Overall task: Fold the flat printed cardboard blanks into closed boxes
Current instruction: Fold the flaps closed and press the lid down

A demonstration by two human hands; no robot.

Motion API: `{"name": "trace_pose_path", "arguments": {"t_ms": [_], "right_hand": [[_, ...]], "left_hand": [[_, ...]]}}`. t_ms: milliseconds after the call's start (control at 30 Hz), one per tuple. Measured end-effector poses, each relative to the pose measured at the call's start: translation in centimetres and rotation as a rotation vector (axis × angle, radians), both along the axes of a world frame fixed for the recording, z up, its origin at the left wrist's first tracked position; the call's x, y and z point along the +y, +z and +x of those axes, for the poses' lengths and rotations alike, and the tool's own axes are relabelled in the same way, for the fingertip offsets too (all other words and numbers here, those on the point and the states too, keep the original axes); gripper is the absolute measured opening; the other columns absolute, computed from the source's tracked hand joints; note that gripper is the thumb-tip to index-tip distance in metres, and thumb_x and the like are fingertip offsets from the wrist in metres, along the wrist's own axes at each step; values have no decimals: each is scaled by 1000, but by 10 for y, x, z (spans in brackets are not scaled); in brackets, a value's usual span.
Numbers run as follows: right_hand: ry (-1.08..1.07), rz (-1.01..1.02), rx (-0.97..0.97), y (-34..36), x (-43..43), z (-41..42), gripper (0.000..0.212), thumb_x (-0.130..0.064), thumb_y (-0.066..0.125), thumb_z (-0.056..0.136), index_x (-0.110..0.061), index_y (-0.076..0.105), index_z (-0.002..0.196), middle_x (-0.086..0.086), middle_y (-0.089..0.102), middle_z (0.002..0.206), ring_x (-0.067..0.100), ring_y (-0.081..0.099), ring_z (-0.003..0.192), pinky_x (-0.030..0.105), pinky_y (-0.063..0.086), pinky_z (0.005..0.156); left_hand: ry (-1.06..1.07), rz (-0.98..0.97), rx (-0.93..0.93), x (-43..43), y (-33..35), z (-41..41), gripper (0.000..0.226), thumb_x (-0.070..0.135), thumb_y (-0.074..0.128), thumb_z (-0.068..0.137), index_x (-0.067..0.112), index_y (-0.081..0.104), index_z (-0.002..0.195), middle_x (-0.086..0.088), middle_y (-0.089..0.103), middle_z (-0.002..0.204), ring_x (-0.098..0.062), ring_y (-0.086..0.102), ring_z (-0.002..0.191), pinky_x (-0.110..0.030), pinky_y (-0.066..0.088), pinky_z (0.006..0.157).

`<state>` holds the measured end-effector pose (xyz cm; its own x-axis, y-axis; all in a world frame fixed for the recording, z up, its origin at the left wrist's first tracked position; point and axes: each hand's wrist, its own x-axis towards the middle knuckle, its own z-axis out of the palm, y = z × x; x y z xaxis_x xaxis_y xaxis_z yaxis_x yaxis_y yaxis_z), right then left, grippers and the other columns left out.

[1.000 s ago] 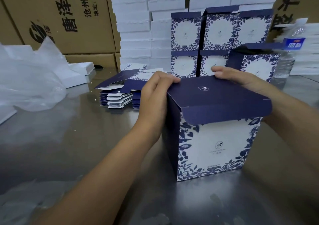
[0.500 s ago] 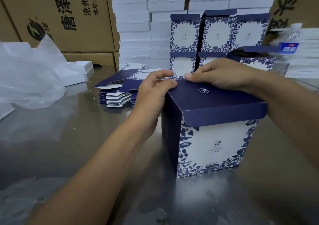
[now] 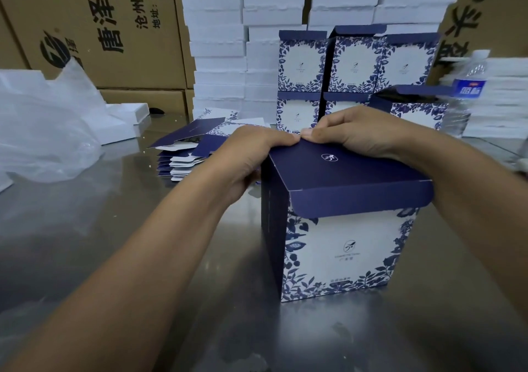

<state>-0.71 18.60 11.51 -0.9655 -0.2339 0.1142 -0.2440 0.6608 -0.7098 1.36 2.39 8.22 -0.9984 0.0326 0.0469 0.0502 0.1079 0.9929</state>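
Both hands have met at the lid's back crease. Left hand clasps the box at its far-left corner, fingers curled over. Right hand pinches the lid beside it. The box stands upright on the steel table with its tuck flap outside, so sharpen the crease first, then tuck.

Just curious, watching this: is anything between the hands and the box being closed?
Nothing visible is. The left hand and right hand both grip the far edge of the box lid directly.
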Motion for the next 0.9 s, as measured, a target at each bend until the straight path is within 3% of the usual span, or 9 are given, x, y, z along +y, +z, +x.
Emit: {"name": "trace_pose_path", "arguments": {"t_ms": [100,200,367,500,567,633,700,900], "right_hand": [[-34,29,-20,0,2,2,33,-54,66,77,-23,71,69,-10,69,68,3,61,55,21,45,61],[-90,30,-77,0,5,2,40,-57,63,78,-20,74,86,-3,72,87,14,67,75,28,50,76],[-105,-66,-206,-1,3,8,45,-56,65,77,-16,73,96,4,74,93,23,69,85,39,51,91],[-147,-149,-237,-3,7,8,42,-51,66,79,-14,73,98,4,74,91,21,70,81,33,54,85],[-137,-231,-289,-4,11,12,34,-46,61,84,-14,72,90,2,74,74,14,68,58,19,55,57],[-146,-360,-340,-8,17,18,29,-40,58,88,-14,70,83,0,69,58,11,62,41,14,44,37],[-161,-442,-325,-12,19,21,26,-37,58,88,-15,69,83,-1,67,54,9,60,38,12,42,36],[-239,-443,-203,-18,12,10,17,-31,54,91,-17,58,100,2,61,68,3,53,39,17,42,57]], "left_hand": [[7,13,47,1,-3,0,15,18,63,86,9,70,95,-16,71,102,-22,61,84,-33,41,77],[59,34,97,3,-9,1,6,20,61,87,14,62,86,-11,61,85,-20,53,79,-35,34,74],[119,109,138,4,-14,1,11,19,62,86,14,53,83,-9,49,81,-18,44,77,-35,27,72],[104,112,137,3,-12,1,9,16,62,86,11,56,81,-10,52,78,-19,47,75,-33,31,71],[104,116,128,2,-13,2,15,16,63,86,14,58,72,-7,56,73,-19,50,71,-32,34,68],[98,123,125,2,-13,3,19,17,62,86,17,57,68,-4,57,71,-19,50,69,-31,34,66],[83,133,128,3,-13,5,18,17,62,87,16,56,70,-5,55,73,-19,49,71,-32,33,66],[105,139,138,3,-12,8,11,20,62,87,15,55,80,-5,51,74,-18,46,69,-28,32,58]]}}
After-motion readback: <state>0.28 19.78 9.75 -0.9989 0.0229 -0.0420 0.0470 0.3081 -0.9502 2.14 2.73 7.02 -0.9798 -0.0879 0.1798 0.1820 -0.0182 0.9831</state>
